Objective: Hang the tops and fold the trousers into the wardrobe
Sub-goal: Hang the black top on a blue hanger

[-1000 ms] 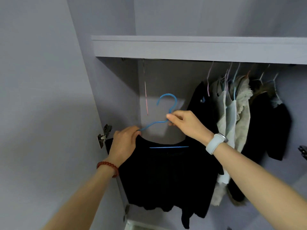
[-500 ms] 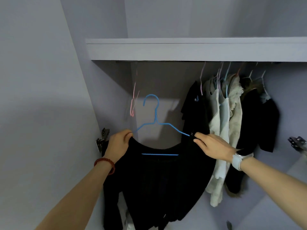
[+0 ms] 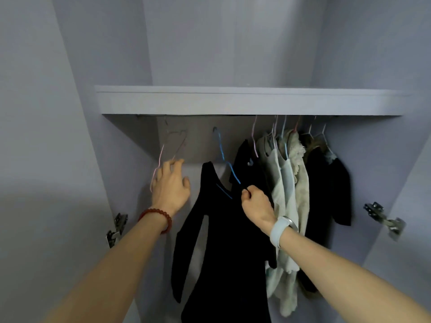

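Observation:
A black top (image 3: 224, 248) hangs on a blue wire hanger (image 3: 222, 150), whose hook reaches up to the rail under the shelf. My right hand (image 3: 256, 206) pinches the right shoulder of the black top at the hanger's end. My left hand (image 3: 171, 183) is off the top, fingers spread, touching an empty pink wire hanger (image 3: 161, 157) at the rail's left end. The hook's seat on the rail is hidden in shadow.
Several garments hang to the right: a black one (image 3: 247, 164), pale green and cream tops (image 3: 289, 183), and a dark one (image 3: 328, 183). A grey shelf (image 3: 233, 101) spans above. Door hinges (image 3: 117, 229) (image 3: 384, 220) stick out on both sides.
The blue hanger with the black top has gone up to the rail. My left hand let go of the top's left shoulder and moved to the pink hanger. The view tilted upward.

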